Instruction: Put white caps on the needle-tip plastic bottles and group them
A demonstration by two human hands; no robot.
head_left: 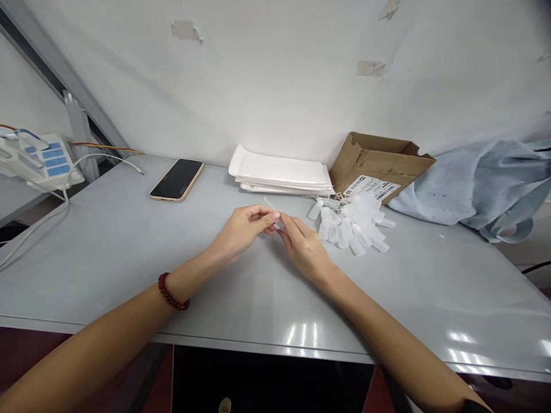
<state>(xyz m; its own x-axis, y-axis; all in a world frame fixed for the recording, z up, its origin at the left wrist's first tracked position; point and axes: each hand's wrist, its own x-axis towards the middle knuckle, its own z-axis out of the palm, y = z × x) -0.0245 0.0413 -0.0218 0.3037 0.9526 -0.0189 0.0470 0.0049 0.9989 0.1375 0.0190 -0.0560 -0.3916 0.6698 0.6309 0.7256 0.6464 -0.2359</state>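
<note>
Translucent plastic piece (279,222) | left hand (241,229) and right hand (307,251) pinching it, likely for control | translucent flat tabs (355,221), three o'clock

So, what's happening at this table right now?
A person's left hand and right hand meet over the table, pinching a small translucent piece mostly hidden by the fingers. Beside the right hand lies a pile of whitish translucent pieces, in front of an open cardboard box. White packets are stacked behind.

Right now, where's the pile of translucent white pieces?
In the head view, the pile lies right of centre on the table, beside the right hand and in front of the cardboard box.
</note>
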